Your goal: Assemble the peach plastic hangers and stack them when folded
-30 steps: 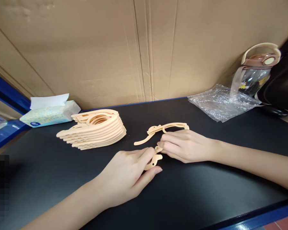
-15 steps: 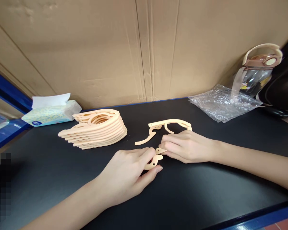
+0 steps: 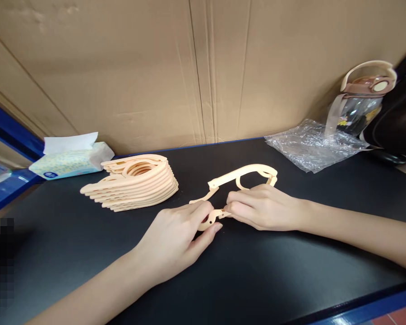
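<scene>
A cream plastic folding hanger lies partly unfolded on the black table, its curved arms reaching behind both hands. My right hand is closed round its near side, fingertips pinching a narrow end with a small hole. In my left hand, a curved cream end with a dark hole is gripped between thumb and fingers. These two ends meet between my fingertips; whether they are locked together cannot be made out. To the left stands a neat stack of folded hangers, apart from both hands.
A tissue pack sits at the back left with a tissue sticking out. Crumpled clear plastic lies at the back right, beside a drink bottle with a looped handle. Cardboard rises behind the black tabletop.
The two ends between my hands have come together. My left hand has shifted slightly left, and the hanger's far part has tilted and moved a little right.
</scene>
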